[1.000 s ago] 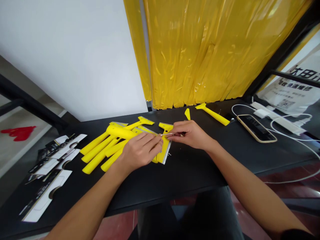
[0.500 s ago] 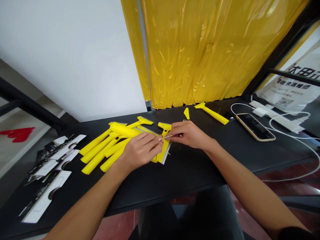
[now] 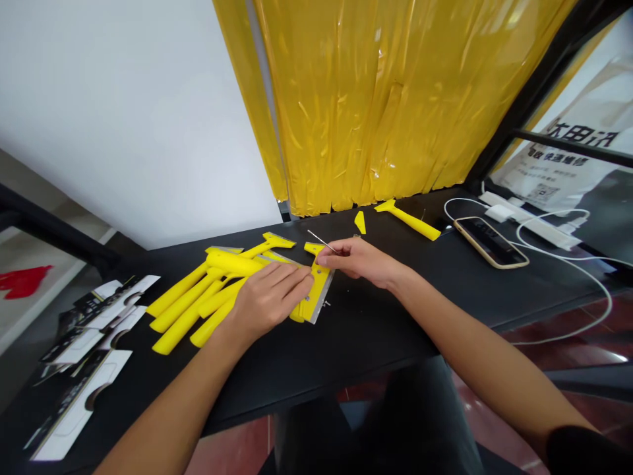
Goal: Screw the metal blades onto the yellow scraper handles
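Observation:
My left hand [image 3: 270, 297] is closed round a yellow scraper, whose head [image 3: 312, 305] with a metal blade edge and screws shows past the fingertips. My right hand [image 3: 359, 260] pinches a thin metal rod [image 3: 322, 241], which points up and to the left; its kind is hard to make out. The right thumb is close to or touching the scraper head. Several yellow scrapers [image 3: 178, 290] lie in a pile under and left of my left hand, handles towards the left. Small screws [image 3: 326, 303] rest beside the blade.
Black-and-white card sleeves [image 3: 93, 396] lie at the left of the black table [image 3: 346, 356]. Further back are a small yellow piece [image 3: 360, 222] and another scraper [image 3: 413, 221]. A phone [image 3: 490, 242], white cables and a power strip [image 3: 534, 221] occupy the right. Yellow plastic sheeting [image 3: 376, 112] hangs behind.
The rod's tip has left my left fingertips and swung up, away from the scraper head. My right hand has come closer to the head. The view has shifted slightly.

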Tool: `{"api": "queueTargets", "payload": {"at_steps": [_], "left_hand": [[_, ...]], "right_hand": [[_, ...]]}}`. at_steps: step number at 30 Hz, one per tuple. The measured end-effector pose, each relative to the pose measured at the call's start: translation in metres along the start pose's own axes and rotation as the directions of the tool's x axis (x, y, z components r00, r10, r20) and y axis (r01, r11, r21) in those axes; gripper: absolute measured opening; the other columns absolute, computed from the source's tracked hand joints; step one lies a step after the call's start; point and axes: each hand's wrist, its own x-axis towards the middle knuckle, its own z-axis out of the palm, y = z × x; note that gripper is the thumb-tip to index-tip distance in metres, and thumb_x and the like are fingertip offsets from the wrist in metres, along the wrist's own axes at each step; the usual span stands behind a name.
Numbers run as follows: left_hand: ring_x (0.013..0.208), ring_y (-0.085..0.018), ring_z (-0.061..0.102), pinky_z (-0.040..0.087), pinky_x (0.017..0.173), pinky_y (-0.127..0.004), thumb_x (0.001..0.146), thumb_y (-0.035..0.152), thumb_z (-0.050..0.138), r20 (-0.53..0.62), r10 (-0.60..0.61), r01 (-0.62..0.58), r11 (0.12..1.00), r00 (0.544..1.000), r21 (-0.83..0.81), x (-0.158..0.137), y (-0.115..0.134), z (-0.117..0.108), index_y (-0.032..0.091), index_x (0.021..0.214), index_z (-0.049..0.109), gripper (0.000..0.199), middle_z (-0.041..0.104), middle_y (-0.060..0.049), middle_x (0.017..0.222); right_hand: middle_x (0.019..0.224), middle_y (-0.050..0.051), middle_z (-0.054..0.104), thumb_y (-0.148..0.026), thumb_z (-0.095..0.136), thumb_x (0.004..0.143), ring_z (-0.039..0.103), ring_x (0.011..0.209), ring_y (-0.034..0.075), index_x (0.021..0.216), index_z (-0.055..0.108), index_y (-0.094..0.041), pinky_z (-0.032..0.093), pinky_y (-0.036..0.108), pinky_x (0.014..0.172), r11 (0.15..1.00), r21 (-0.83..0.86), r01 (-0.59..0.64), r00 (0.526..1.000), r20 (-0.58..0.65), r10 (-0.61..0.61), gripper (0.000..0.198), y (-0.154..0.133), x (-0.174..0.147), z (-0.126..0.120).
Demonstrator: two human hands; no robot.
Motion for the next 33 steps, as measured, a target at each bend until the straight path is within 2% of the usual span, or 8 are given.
{"api": "queueTargets", "payload": {"at_steps": [5, 9, 12, 16, 19, 28, 31, 33], "left_hand": [[0.090, -0.024, 0.068, 0.053, 0.082, -0.041, 0.094, 0.006, 0.052, 0.056, -0.050, 0.045, 0.994, 0.997, 0.098, 0.006, 0.000, -0.003, 0.018, 0.133, 0.059, 0.041, 0.074, -0.012, 0.101], [0.086, -0.026, 0.065, 0.053, 0.080, -0.040, 0.093, 0.006, 0.050, 0.025, -0.117, 0.111, 0.979, 0.993, 0.173, 0.007, -0.004, -0.009, 0.015, 0.137, 0.057, 0.045, 0.072, -0.012, 0.095], [0.087, -0.026, 0.064, 0.050, 0.076, -0.037, 0.090, 0.010, 0.057, -0.058, -0.200, 0.208, 0.955, 0.978, 0.210, -0.001, -0.011, -0.015, 0.017, 0.138, 0.057, 0.049, 0.071, -0.011, 0.097], [0.076, -0.021, 0.063, 0.043, 0.067, -0.033, 0.087, 0.019, 0.067, -0.146, -0.368, 0.391, 0.901, 0.918, 0.190, -0.010, -0.017, -0.020, 0.026, 0.133, 0.063, 0.047, 0.071, -0.006, 0.094], [0.073, -0.020, 0.062, 0.041, 0.064, -0.031, 0.086, 0.023, 0.068, -0.137, -0.453, 0.471, 0.867, 0.881, 0.160, -0.013, -0.019, -0.020, 0.029, 0.130, 0.066, 0.044, 0.072, -0.005, 0.094], [0.068, -0.018, 0.064, 0.042, 0.059, -0.030, 0.082, 0.019, 0.068, -0.082, -0.372, 0.381, 0.888, 0.924, 0.259, -0.008, -0.017, -0.034, 0.026, 0.125, 0.069, 0.043, 0.075, -0.004, 0.093], [0.069, -0.017, 0.066, 0.046, 0.061, -0.028, 0.082, 0.022, 0.071, -0.224, -0.471, 0.508, 0.847, 0.853, 0.153, 0.005, -0.006, -0.043, 0.025, 0.112, 0.073, 0.031, 0.075, -0.002, 0.089], [0.065, -0.016, 0.065, 0.049, 0.062, -0.028, 0.080, 0.025, 0.074, -0.289, -0.643, 0.658, 0.751, 0.709, -0.057, 0.014, 0.002, -0.044, 0.021, 0.095, 0.075, 0.015, 0.074, -0.002, 0.081]], "right_hand": [[0.061, -0.007, 0.036, -0.056, 0.064, 0.089, 0.024, 0.049, 0.007, 0.098, 0.070, -0.017, 0.013, 0.024, 0.043, 0.989, 0.151, 0.013, 0.999, -0.047, -0.006, 0.040, 0.000, 0.001, -0.001], [0.066, -0.005, 0.044, -0.053, 0.061, 0.092, 0.032, 0.054, 0.009, 0.099, 0.071, -0.018, 0.024, 0.025, 0.049, 0.971, -0.174, 0.166, 0.967, -0.166, -0.195, 0.037, 0.005, 0.002, -0.014], [0.062, -0.006, 0.048, -0.039, 0.072, 0.086, 0.038, 0.057, 0.009, 0.099, 0.075, -0.018, 0.029, 0.024, 0.055, 0.816, -0.487, 0.311, 0.949, 0.115, -0.293, 0.025, 0.010, 0.000, -0.022], [0.069, -0.003, 0.062, -0.033, 0.073, 0.085, 0.051, 0.061, 0.009, 0.100, 0.078, -0.018, 0.034, 0.023, 0.059, 0.724, -0.558, 0.405, 0.882, 0.449, -0.147, 0.021, 0.014, 0.000, -0.018], [0.072, -0.002, 0.065, -0.037, 0.077, 0.082, 0.056, 0.063, 0.011, 0.100, 0.077, -0.018, 0.035, 0.023, 0.059, 0.679, -0.609, 0.411, 0.874, 0.476, -0.102, 0.026, 0.017, 0.002, -0.012], [0.082, 0.001, 0.072, -0.022, 0.070, 0.086, 0.062, 0.072, 0.013, 0.090, 0.074, -0.018, 0.040, 0.024, 0.065, 0.616, -0.667, 0.419, 0.891, 0.433, -0.137, 0.007, 0.023, 0.006, -0.005], [0.078, 0.000, 0.070, -0.018, 0.068, 0.083, 0.060, 0.068, 0.012, 0.085, 0.073, -0.017, 0.040, 0.024, 0.063, 0.626, -0.668, 0.403, 0.903, 0.401, -0.153, 0.005, 0.024, 0.005, -0.007], [0.077, 0.000, 0.069, -0.016, 0.067, 0.081, 0.058, 0.066, 0.011, 0.084, 0.071, -0.016, 0.041, 0.023, 0.063, 0.693, -0.608, 0.387, 0.907, 0.388, -0.167, 0.005, 0.022, 0.004, -0.009]]}}
